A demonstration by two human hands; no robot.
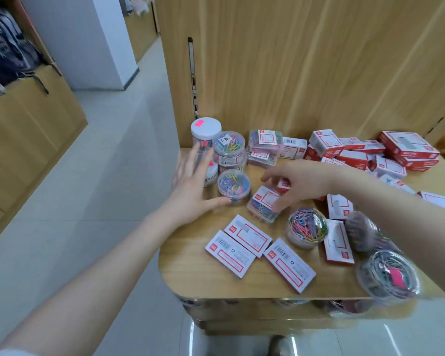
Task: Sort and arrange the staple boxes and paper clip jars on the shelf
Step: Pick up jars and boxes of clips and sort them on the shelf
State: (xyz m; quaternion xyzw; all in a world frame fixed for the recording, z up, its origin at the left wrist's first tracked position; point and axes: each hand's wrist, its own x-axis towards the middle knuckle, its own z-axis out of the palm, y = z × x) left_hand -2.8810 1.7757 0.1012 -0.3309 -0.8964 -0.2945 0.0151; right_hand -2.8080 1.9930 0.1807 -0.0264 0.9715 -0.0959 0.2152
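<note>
Staple boxes [248, 235] carry red-framed labels — print unreadable.

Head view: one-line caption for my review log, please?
Left hand steadies clip jars while right hand grips a clear clip box on a cluttered shelf.

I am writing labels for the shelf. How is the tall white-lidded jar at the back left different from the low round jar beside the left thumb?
The white-lidded jar stands taller; the low round jar is squat. The tall one has an opaque white lid with a pink sticker; the low one has a clear top showing coloured clips. Both are round, clear-walled and upright on the shelf.
</note>
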